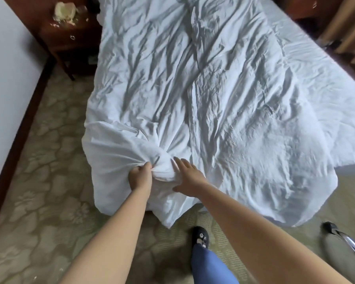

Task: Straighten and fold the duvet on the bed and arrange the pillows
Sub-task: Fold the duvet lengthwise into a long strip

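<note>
From the left, I see a dark wooden nightstand (70, 35) beside the bed (326, 64), above patterned carpet (49, 160). My left hand (140, 175) has its fingers clenched around a bunched corner of the white, wrinkled duvet (203, 89), which covers the bed and hangs over its near end. Just right, my right hand (188, 174) rests on the duvet, fingers released and spread.

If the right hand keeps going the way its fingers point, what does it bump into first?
Probably the bunched duvet corner. The right hand, fingers straight, points up the bed beside the wad that the left hand grips. It already looks to touch it, though depth is unclear.
</note>
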A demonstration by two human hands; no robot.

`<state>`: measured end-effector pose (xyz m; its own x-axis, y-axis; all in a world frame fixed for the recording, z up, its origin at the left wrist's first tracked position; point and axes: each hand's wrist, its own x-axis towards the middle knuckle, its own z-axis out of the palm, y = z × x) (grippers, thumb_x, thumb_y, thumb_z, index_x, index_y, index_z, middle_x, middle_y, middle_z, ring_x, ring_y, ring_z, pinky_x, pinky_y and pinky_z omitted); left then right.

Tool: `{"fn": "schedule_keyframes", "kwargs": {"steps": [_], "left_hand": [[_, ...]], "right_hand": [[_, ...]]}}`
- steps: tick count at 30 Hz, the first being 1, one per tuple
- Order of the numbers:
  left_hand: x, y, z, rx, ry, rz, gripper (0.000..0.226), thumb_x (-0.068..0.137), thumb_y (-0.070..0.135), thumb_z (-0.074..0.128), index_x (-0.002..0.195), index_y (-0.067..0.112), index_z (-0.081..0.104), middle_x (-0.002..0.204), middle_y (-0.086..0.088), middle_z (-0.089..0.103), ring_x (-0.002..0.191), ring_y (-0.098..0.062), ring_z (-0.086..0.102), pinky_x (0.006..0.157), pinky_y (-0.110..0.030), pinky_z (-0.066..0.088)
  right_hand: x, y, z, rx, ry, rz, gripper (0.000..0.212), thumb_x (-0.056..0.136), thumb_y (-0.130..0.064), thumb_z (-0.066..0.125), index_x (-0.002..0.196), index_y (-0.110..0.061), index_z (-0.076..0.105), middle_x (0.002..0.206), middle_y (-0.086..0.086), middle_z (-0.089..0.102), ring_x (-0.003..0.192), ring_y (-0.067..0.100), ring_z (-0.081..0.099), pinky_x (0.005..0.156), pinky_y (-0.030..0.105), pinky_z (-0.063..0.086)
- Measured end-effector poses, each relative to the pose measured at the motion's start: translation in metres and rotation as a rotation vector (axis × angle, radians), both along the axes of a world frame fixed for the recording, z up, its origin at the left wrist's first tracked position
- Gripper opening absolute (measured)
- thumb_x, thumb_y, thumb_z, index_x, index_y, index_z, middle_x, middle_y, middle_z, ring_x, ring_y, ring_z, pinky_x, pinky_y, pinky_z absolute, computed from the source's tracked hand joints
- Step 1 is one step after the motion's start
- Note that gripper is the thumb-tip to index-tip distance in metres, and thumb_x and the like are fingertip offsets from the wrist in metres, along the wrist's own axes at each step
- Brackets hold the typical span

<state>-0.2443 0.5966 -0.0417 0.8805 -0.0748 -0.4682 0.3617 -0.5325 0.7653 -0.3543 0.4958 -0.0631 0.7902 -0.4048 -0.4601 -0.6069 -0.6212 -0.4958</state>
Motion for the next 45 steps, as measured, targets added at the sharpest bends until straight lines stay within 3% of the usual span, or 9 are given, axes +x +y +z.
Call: {"fn": "schedule_keyframes", "kwargs": {"steps": [8, 12, 19, 23, 27, 30, 33, 40, 45], "left_hand": [[-0.011, 0.12, 0.093, -0.113, -0.25, -0.14, 0.027, 0.076, 0.026, 0.06, 0.07, -0.001, 0.06, 0.068, -0.007, 0.058, 0.072, -0.026, 0.055, 0.064, -0.029, 0.038], [-0.008, 0.17, 0.102, -0.301, -0.041, 0.109, 0.02, 0.082, 0.027, 0.058, 0.081, 0.008, 0.064, 0.086, -0.01, 0.066, 0.077, -0.024, 0.058, 0.062, -0.03, 0.042], [-0.037, 0.202, 0.073, -0.832, 0.707, 0.161, 0.053, 0.083, 0.049, 0.065, 0.108, 0.004, 0.052, 0.105, -0.02, 0.059, 0.094, -0.032, 0.061, 0.08, -0.04, 0.052], [-0.039, 0.196, 0.072, -0.67, 0.518, 0.342, 0.017, 0.079, 0.004, 0.06, 0.096, 0.004, 0.057, 0.106, -0.016, 0.062, 0.073, -0.025, 0.059, 0.053, -0.032, 0.047], [-0.033, 0.187, 0.104, -0.592, 0.184, 0.463, 0.021, 0.077, -0.004, 0.047, 0.091, 0.004, 0.059, 0.09, -0.009, 0.058, 0.081, -0.028, 0.057, 0.066, -0.031, 0.047], [-0.033, 0.178, 0.139, -0.504, -0.215, 0.099, 0.03, 0.075, -0.007, 0.039, 0.082, 0.016, 0.057, 0.083, -0.001, 0.056, 0.079, -0.023, 0.053, 0.068, -0.027, 0.043], [-0.044, 0.173, 0.149, -0.353, -0.42, -0.339, 0.032, 0.071, -0.008, 0.038, 0.058, 0.019, 0.051, 0.058, 0.005, 0.049, 0.058, -0.016, 0.047, 0.056, -0.02, 0.036], [-0.086, 0.145, 0.14, -0.691, 0.035, -0.456, 0.036, 0.078, -0.022, 0.051, 0.067, 0.013, 0.055, 0.046, 0.007, 0.054, 0.039, -0.006, 0.048, 0.039, -0.014, 0.039], [-0.077, 0.155, 0.149, -0.896, 0.239, -0.418, 0.048, 0.061, -0.002, 0.052, 0.099, 0.024, 0.064, 0.082, -0.002, 0.061, 0.074, -0.013, 0.061, 0.06, -0.02, 0.047]], "right_hand": [[0.024, 0.147, 0.074, -0.016, -0.12, -0.013, 0.029, 0.089, -0.015, 0.047, 0.117, -0.009, 0.054, 0.115, 0.013, 0.061, 0.105, 0.031, 0.058, 0.081, 0.032, 0.046], [0.022, 0.183, 0.127, 0.012, -0.234, -0.227, 0.016, 0.085, -0.011, 0.046, 0.092, -0.008, 0.06, 0.098, 0.011, 0.062, 0.094, 0.032, 0.06, 0.071, 0.027, 0.041], [-0.033, 0.208, 0.164, -0.101, -0.202, -0.306, 0.022, 0.079, -0.002, 0.041, 0.084, -0.009, 0.061, 0.085, 0.008, 0.058, 0.077, 0.028, 0.053, 0.065, 0.025, 0.04], [-0.061, 0.221, 0.152, -0.114, -0.14, -0.309, 0.028, 0.081, -0.004, 0.044, 0.1, -0.009, 0.064, 0.092, 0.009, 0.06, 0.082, 0.028, 0.055, 0.065, 0.026, 0.04], [-0.073, 0.22, 0.153, -0.184, -0.075, -0.262, 0.029, 0.082, -0.005, 0.042, 0.103, -0.01, 0.062, 0.091, 0.006, 0.057, 0.082, 0.026, 0.053, 0.064, 0.027, 0.04], [-0.079, 0.213, 0.152, -0.065, -0.105, -0.235, 0.013, 0.085, -0.005, 0.045, 0.078, -0.013, 0.052, 0.076, -0.001, 0.048, 0.07, 0.018, 0.047, 0.054, 0.024, 0.035], [-0.085, 0.202, 0.16, 0.393, -0.439, -0.596, 0.029, 0.084, 0.006, 0.048, 0.104, -0.01, 0.062, 0.09, 0.002, 0.059, 0.069, 0.01, 0.051, 0.056, 0.019, 0.036], [-0.072, 0.195, 0.144, 0.23, -0.446, -0.191, 0.105, 0.067, -0.003, 0.079, 0.149, -0.021, 0.016, 0.137, -0.01, 0.036, 0.129, 0.011, 0.037, 0.091, 0.021, 0.042], [-0.048, 0.189, 0.141, -0.101, -0.42, -0.41, 0.046, 0.08, -0.016, 0.059, 0.123, -0.02, 0.044, 0.105, 0.003, 0.063, 0.096, 0.026, 0.06, 0.07, 0.029, 0.04]]}}
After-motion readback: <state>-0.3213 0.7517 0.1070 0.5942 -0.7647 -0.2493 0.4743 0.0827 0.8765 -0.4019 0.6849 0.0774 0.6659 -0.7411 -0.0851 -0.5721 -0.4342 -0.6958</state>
